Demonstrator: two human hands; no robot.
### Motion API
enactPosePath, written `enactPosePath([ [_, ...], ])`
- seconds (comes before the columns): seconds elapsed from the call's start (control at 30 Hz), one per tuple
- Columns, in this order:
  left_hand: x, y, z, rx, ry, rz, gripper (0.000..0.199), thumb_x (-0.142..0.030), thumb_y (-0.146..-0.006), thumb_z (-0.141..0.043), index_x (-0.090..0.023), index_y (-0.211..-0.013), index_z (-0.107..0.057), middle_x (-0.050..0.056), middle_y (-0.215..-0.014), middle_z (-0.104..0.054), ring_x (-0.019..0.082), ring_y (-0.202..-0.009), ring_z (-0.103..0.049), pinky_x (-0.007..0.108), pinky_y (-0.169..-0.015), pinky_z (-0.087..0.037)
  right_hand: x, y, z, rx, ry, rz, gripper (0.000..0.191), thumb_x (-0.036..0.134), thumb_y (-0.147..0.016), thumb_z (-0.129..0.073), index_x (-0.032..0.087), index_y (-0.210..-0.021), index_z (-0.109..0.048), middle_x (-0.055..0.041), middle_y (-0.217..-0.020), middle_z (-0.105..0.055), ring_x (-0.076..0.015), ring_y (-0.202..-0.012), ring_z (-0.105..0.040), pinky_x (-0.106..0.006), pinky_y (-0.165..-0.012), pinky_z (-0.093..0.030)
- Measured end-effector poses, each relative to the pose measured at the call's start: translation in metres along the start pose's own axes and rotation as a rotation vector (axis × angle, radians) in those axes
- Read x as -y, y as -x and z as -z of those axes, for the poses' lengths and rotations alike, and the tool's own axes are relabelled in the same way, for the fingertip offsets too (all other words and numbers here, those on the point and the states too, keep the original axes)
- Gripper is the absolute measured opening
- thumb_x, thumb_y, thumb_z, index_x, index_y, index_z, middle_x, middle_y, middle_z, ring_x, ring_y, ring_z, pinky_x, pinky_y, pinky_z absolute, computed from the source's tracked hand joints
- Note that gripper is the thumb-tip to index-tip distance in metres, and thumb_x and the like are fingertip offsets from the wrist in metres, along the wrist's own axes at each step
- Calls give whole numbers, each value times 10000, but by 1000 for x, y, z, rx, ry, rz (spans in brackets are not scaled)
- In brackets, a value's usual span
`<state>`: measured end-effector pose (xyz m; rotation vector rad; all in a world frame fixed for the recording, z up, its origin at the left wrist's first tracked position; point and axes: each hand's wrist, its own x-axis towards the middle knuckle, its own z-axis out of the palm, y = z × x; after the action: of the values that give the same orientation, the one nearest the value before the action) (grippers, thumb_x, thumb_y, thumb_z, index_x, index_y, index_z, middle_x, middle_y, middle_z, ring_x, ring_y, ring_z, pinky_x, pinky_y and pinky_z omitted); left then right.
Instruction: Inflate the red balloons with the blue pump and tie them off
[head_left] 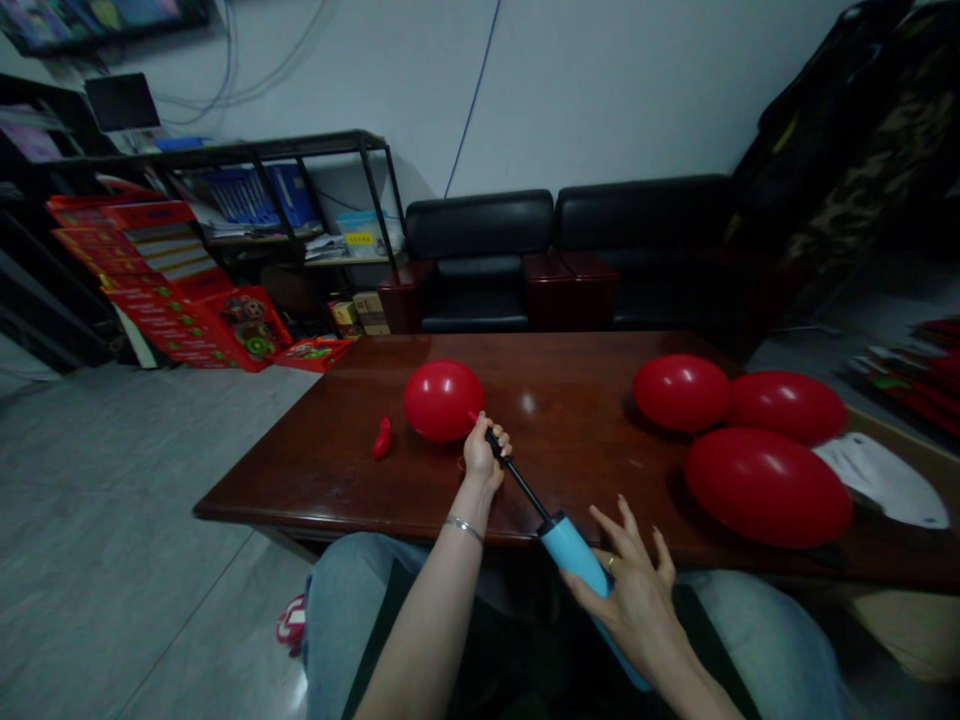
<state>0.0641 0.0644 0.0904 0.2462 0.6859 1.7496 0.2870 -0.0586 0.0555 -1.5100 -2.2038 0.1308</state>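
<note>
My left hand [482,455] is closed around the black front end of a balloon pump [574,553], at the neck of a partly filled red balloon [442,400]. That balloon rests over the table just beyond my fingers. Between the black end and the light blue barrel, a thin black rod shows. My right hand [634,585] is against the barrel with its fingers spread and its thumb lying across the blue surface. A limp, uninflated red balloon [382,439] lies on the table to the left.
The brown wooden table [555,385] carries several inflated red balloons [766,487] at the right, beside a white flat item [885,480]. Black sofas [480,225] stand behind it. Red boxes [172,280] are stacked at the left near a shelf [315,150].
</note>
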Motion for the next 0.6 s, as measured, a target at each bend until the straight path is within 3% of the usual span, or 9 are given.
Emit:
enactPosePath([
  [0.1, 8, 9, -2, 16, 6, -8, 291, -302, -848, -651, -196, -739, -404, -62, -594, -399, 48, -435, -354, 159, -389, -237, -3, -9, -1, 4, -2, 7, 273, 484, -773, -632, 258, -837, -772, -54, -1442, -534, -356, -1456, -282, -621, -1151, -121],
  [0.3, 34, 28, -8, 92, -14, 32, 347, -362, -791, -721, -200, -761, -416, -62, -612, -426, 55, -458, -384, 175, -417, -278, 11, -53, -2, 20, -48, 0, 300, 478, -802, -601, 227, -809, -765, -60, -1462, -512, -354, -1469, -245, -625, -1159, -93],
  [0.43, 32, 28, -8, 97, -42, -2, 363, -386, -792, -724, -201, -755, -414, -62, -607, -428, 60, -465, -392, 183, -427, -296, 19, -63, -3, 3, -73, 0, 304, 467, -819, -586, 218, -826, -761, -70, -1464, -509, -350, -1469, -245, -631, -1155, -95],
  [0.6, 24, 24, -9, 57, -47, 16, 346, -366, -818, -702, -200, -739, -409, -61, -590, -417, 62, -456, -379, 184, -418, -287, 13, -54, -5, 15, -62, 7, 331, 509, -803, -604, 225, -856, -766, -77, -1469, -502, -362, -1470, -237, -638, -1153, -86],
])
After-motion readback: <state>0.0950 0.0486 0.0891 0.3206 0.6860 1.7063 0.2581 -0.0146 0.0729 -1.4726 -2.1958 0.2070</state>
